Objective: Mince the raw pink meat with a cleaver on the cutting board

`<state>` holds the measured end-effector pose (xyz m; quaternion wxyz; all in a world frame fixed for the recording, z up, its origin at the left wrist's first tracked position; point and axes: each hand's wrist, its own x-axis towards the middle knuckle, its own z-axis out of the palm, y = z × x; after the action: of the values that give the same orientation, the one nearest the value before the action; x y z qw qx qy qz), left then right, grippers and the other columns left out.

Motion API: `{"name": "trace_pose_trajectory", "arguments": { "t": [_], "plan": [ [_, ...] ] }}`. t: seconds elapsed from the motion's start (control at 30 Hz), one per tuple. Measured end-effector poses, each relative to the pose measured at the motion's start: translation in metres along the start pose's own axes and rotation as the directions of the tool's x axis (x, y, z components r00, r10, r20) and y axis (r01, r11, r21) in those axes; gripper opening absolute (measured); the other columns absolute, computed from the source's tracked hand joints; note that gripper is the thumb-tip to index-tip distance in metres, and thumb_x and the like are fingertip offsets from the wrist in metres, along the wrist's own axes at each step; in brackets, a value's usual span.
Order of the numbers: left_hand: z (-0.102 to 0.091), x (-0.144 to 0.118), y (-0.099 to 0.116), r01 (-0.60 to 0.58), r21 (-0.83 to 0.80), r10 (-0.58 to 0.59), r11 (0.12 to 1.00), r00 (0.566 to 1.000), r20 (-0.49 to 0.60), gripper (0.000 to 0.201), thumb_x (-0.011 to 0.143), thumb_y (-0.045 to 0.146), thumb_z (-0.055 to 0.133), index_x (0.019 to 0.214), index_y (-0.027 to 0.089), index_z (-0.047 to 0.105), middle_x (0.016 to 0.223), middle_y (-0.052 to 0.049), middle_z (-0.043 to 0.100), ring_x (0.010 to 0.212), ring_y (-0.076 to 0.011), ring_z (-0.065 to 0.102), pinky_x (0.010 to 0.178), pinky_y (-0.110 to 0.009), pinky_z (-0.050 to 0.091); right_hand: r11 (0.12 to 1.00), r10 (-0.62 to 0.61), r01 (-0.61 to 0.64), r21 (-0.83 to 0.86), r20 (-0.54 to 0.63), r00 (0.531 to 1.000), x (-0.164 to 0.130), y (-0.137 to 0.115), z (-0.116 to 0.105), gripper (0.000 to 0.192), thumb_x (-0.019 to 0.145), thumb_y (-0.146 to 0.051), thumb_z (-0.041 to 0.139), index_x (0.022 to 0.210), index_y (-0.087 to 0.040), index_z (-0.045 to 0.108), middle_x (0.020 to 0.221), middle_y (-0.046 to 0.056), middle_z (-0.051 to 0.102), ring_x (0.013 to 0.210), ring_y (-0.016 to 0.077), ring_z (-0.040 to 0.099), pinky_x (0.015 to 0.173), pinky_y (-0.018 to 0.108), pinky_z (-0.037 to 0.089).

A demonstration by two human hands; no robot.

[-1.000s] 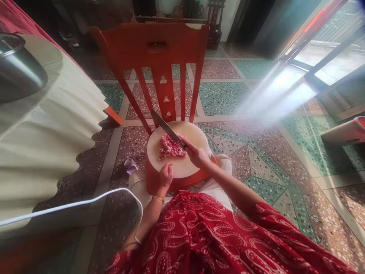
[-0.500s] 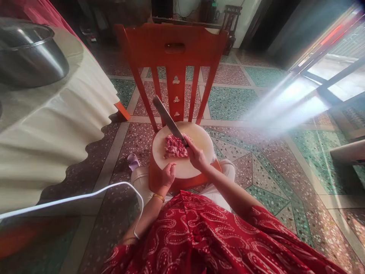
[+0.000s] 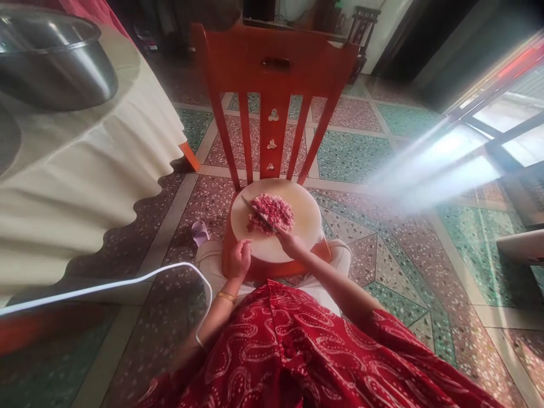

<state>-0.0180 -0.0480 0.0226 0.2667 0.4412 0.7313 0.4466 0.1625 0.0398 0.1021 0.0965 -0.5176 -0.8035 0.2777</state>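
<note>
Head view: the right hand [image 3: 291, 242] grasped the knife [image 3: 255, 211] against minced meat [image 3: 277, 209], inside the edges of the round board [image 3: 306, 225]; the left hand [image 3: 240, 258] was clenched by its near-left edge. I judged short, even strokes best, the left kept clear.

right hand [image 3: 291, 243] grips knife [image 3: 257, 213] across chopped meat [image 3: 279, 210] | left hand [image 3: 240, 258] curled near round board [image 3: 306, 220]
</note>
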Motion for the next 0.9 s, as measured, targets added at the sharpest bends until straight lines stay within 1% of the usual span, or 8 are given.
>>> {"name": "trace_pose_trajectory", "arguments": {
  "t": [0.07,0.23,0.37,0.43,0.57,0.63,0.8,0.9],
  "plan": [
    [0.000,-0.002,-0.003,0.009,-0.003,-0.009,1.000,1.000,-0.009,0.029,0.084,0.031,0.040,0.094,0.019,0.064,0.081,-0.002,0.067,0.072,-0.0139,0.060,0.070,-0.024,0.046,0.997,0.056,-0.052,-0.060,0.069,0.996,-0.002,0.003,-0.001,0.044,0.093,-0.032,0.039,0.137,-0.028,0.044,0.100,0.007,0.070,0.084,0.0226,0.067,0.073,0.030,0.049],
    [0.005,-0.006,-0.018,0.067,-0.002,-0.067,0.998,0.997,-0.038,0.030,0.084,0.029,0.039,0.096,0.020,0.064,0.076,-0.001,0.065,0.066,-0.0132,0.058,0.066,-0.023,0.045,0.991,-0.126,0.130,0.038,-0.093,0.988,-0.011,-0.004,-0.008,0.048,0.096,-0.034,0.030,0.144,-0.026,0.031,0.107,0.005,0.068,0.088,0.0185,0.066,0.074,0.026,0.049],
    [0.006,-0.006,-0.020,0.025,-0.022,-0.026,0.999,0.999,-0.037,0.029,0.084,0.031,0.039,0.094,0.019,0.064,0.072,-0.001,0.064,0.064,-0.0132,0.057,0.064,-0.023,0.044,0.995,0.002,0.009,-0.104,0.103,0.995,-0.018,-0.001,0.004,0.048,0.095,-0.033,0.033,0.142,-0.025,0.034,0.094,0.007,0.072,0.081,0.0206,0.067,0.070,0.027,0.049],
    [0.005,-0.005,-0.019,0.011,-0.033,-0.013,0.999,0.999,-0.040,0.029,0.084,0.031,0.040,0.093,0.019,0.064,0.071,-0.001,0.063,0.064,-0.0131,0.057,0.064,-0.023,0.044,0.988,0.055,-0.034,-0.152,0.138,0.989,-0.022,0.001,0.002,0.047,0.095,-0.035,0.034,0.141,-0.027,0.037,0.091,0.007,0.072,0.079,0.0217,0.068,0.068,0.027,0.049],
    [0.004,-0.004,-0.017,0.026,-0.016,-0.027,1.000,0.998,-0.063,0.029,0.083,0.029,0.040,0.094,0.019,0.064,0.068,0.001,0.062,0.059,-0.0121,0.055,0.062,-0.023,0.044,0.996,-0.045,0.043,-0.073,-0.028,0.999,-0.029,-0.002,-0.011,0.048,0.096,-0.038,0.028,0.142,-0.027,0.034,0.098,0.006,0.071,0.081,0.0210,0.067,0.071,0.027,0.049],
    [0.004,-0.004,-0.015,0.011,-0.003,-0.011,1.000,0.998,-0.066,0.028,0.083,0.028,0.040,0.094,0.019,0.065,0.069,0.001,0.063,0.060,-0.0121,0.056,0.063,-0.023,0.044,0.996,-0.063,0.060,-0.067,-0.053,0.997,-0.029,-0.001,-0.009,0.049,0.096,-0.038,0.027,0.143,-0.027,0.032,0.100,0.006,0.070,0.082,0.0207,0.067,0.071,0.027,0.049],
    [0.004,-0.006,-0.016,-0.023,0.000,0.023,1.000,0.998,-0.066,0.027,0.084,0.030,0.041,0.093,0.019,0.064,0.074,-0.001,0.065,0.066,-0.0132,0.058,0.067,-0.024,0.046,0.978,0.084,-0.058,-0.201,0.121,0.989,-0.025,0.011,0.009,0.047,0.096,-0.038,0.031,0.141,-0.029,0.036,0.093,0.007,0.071,0.078,0.0214,0.068,0.070,0.029,0.049],
    [0.004,-0.007,-0.023,-0.017,-0.020,0.015,1.000,0.996,-0.092,0.027,0.085,0.031,0.041,0.092,0.018,0.063,0.074,-0.002,0.064,0.067,-0.0131,0.058,0.066,-0.024,0.046,0.979,0.047,-0.023,-0.202,0.116,0.992,-0.034,0.009,0.010,0.048,0.096,-0.041,0.029,0.142,-0.030,0.032,0.095,0.006,0.070,0.080,0.0202,0.067,0.069,0.027,0.047]
  ]
}}
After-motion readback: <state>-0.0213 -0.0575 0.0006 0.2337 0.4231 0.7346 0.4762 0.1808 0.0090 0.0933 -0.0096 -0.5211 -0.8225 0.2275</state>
